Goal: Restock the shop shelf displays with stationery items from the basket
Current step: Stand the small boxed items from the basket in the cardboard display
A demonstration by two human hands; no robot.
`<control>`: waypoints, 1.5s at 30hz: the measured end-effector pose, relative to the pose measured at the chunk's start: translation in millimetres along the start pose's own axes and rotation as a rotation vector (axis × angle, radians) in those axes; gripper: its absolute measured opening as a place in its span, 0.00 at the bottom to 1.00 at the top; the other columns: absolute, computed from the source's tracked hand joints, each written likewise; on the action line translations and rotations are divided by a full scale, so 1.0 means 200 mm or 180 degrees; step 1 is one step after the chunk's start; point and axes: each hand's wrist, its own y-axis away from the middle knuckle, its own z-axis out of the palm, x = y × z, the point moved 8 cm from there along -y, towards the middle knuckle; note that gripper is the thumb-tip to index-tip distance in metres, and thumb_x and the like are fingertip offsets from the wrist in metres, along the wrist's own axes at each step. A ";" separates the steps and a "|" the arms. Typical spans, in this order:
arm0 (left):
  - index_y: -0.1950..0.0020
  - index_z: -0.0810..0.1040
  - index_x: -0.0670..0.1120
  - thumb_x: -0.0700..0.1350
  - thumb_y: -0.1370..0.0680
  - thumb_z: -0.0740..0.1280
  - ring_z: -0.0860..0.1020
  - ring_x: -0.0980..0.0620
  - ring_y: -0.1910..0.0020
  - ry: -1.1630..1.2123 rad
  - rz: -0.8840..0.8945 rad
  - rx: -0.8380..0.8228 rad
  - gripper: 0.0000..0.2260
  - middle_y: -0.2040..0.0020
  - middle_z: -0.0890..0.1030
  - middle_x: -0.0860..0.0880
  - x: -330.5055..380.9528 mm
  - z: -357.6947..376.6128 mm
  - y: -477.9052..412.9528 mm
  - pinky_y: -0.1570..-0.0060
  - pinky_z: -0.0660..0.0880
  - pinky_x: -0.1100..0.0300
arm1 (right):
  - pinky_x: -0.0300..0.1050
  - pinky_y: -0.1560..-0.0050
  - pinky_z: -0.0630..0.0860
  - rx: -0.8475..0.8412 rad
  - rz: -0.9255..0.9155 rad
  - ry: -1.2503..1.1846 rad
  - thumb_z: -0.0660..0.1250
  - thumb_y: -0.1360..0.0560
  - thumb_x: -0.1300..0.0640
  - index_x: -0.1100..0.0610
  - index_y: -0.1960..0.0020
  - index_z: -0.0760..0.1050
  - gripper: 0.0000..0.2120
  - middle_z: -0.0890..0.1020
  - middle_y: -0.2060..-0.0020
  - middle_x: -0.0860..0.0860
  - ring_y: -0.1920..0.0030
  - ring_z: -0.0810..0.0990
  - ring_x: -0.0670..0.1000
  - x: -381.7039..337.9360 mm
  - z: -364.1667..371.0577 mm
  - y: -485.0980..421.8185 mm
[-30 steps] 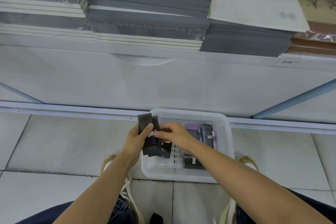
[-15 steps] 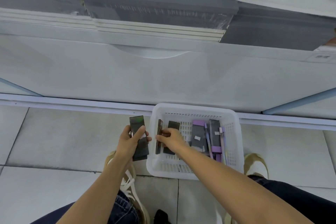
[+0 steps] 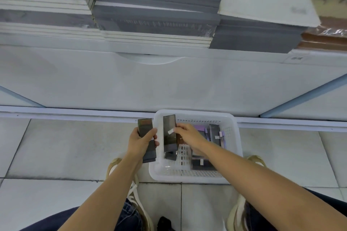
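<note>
A white plastic basket [image 3: 196, 178] sits on the tiled floor below the shelf. It holds several dark and purple stationery packs [image 3: 215, 133]. My left hand [image 3: 139, 141] grips a small stack of dark flat packs [image 3: 148, 148] just left of the basket. My right hand [image 3: 187, 134] pinches another dark flat pack [image 3: 169, 133] with a white label, held upright over the basket's left side. More dark packs [image 3: 201, 163] lie on the basket floor under my right forearm.
The white shelf front [image 3: 169, 84] rises right behind the basket. Stacks of grey and white notebooks [image 3: 155, 11] fill the shelf top, with brown ones [image 3: 324, 39] at the far right. My shoes [image 3: 135, 193] and knees flank the basket on the floor tiles.
My right hand has lifted a dark pack out of the basket and turned its flat face up. The left hand keeps its stack in the same place.
</note>
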 end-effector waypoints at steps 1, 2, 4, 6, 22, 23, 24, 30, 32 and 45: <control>0.44 0.73 0.43 0.46 0.25 0.72 0.80 0.48 0.69 0.0017 0.0029 -0.0022 0.14 0.59 0.81 0.42 0.03 0.02 0.02 0.66 0.80 0.55 | 0.46 0.45 0.77 -0.0063 -0.0098 0.0052 0.61 0.20 0.57 0.54 0.43 0.79 0.10 0.83 0.47 0.53 0.46 0.81 0.51 -0.05 -0.03 0.03; 0.45 0.74 0.43 0.47 0.26 0.73 0.80 0.48 0.69 0.0069 0.0054 -0.0023 0.15 0.59 0.81 0.43 0.07 0.04 0.04 0.67 0.79 0.55 | 0.47 0.45 0.77 -0.0089 -0.0191 0.0080 0.61 0.20 0.58 0.56 0.43 0.79 0.10 0.83 0.47 0.54 0.47 0.81 0.53 -0.10 -0.05 0.07; 0.46 0.75 0.42 0.48 0.28 0.75 0.80 0.48 0.69 0.0170 0.0096 -0.0018 0.17 0.59 0.81 0.43 0.15 0.07 0.08 0.68 0.78 0.56 | 0.46 0.49 0.76 -0.0070 -0.0371 0.0244 0.60 0.20 0.59 0.61 0.42 0.79 0.12 0.82 0.51 0.56 0.52 0.80 0.54 -0.21 -0.12 0.15; 0.44 0.75 0.40 0.49 0.29 0.76 0.80 0.48 0.69 0.0190 0.0200 -0.0109 0.20 0.59 0.81 0.44 0.26 0.12 0.13 0.68 0.77 0.57 | 0.43 0.50 0.74 -0.0081 -0.0568 0.0630 0.59 0.19 0.57 0.59 0.41 0.79 0.13 0.82 0.52 0.56 0.53 0.78 0.50 -0.32 -0.17 0.25; 0.56 0.77 0.40 0.43 0.27 0.75 0.78 0.51 0.77 0.0565 0.0731 -0.0102 0.09 0.72 0.80 0.45 0.96 0.23 0.63 0.74 0.77 0.60 | 0.25 0.40 0.62 0.0039 -0.2469 0.2818 0.73 0.27 0.60 0.54 0.31 0.71 0.26 0.71 0.35 0.51 0.37 0.69 0.46 -1.12 -0.27 1.05; 0.55 0.77 0.40 0.43 0.26 0.74 0.77 0.50 0.77 0.0657 0.0754 -0.0198 0.09 0.70 0.80 0.44 0.99 0.24 0.66 0.74 0.77 0.61 | 0.25 0.40 0.64 0.0185 -0.2671 0.2697 0.71 0.25 0.59 0.54 0.33 0.75 0.21 0.73 0.37 0.51 0.38 0.71 0.45 -1.19 -0.28 1.12; 0.53 0.77 0.40 0.45 0.25 0.73 0.77 0.50 0.77 0.0745 0.0776 -0.0309 0.10 0.69 0.80 0.44 1.03 0.24 0.70 0.74 0.76 0.61 | 0.29 0.42 0.68 0.0304 -0.2783 0.2463 0.70 0.24 0.57 0.55 0.37 0.78 0.16 0.75 0.39 0.50 0.42 0.74 0.44 -1.26 -0.31 1.18; 0.45 0.79 0.43 0.56 0.29 0.74 0.80 0.51 0.72 0.0527 0.1126 -0.0829 0.21 0.62 0.84 0.47 1.25 0.30 0.95 0.71 0.77 0.61 | 0.39 0.70 0.71 0.0608 -0.3039 0.1456 0.70 0.24 0.55 0.55 0.53 0.76 0.04 0.82 0.71 0.49 0.72 0.76 0.46 -1.55 -0.43 1.43; 0.42 0.79 0.40 0.52 0.29 0.75 0.79 0.52 0.73 0.0441 0.1379 -0.1028 0.22 0.61 0.84 0.46 1.34 0.34 1.04 0.71 0.77 0.62 | 0.37 0.73 0.70 0.0572 -0.3199 0.1250 0.70 0.24 0.58 0.55 0.53 0.73 0.05 0.81 0.71 0.49 0.74 0.76 0.46 -1.63 -0.42 1.50; 0.46 0.73 0.41 0.36 0.23 0.59 0.81 0.49 0.69 0.0588 0.1827 -0.1158 0.07 0.62 0.83 0.45 1.93 0.30 1.35 0.70 0.79 0.58 | 0.39 0.67 0.74 0.1221 -0.4024 0.0956 0.58 0.19 0.62 0.57 0.48 0.70 0.03 0.78 0.63 0.53 0.68 0.78 0.47 -2.34 -0.51 1.90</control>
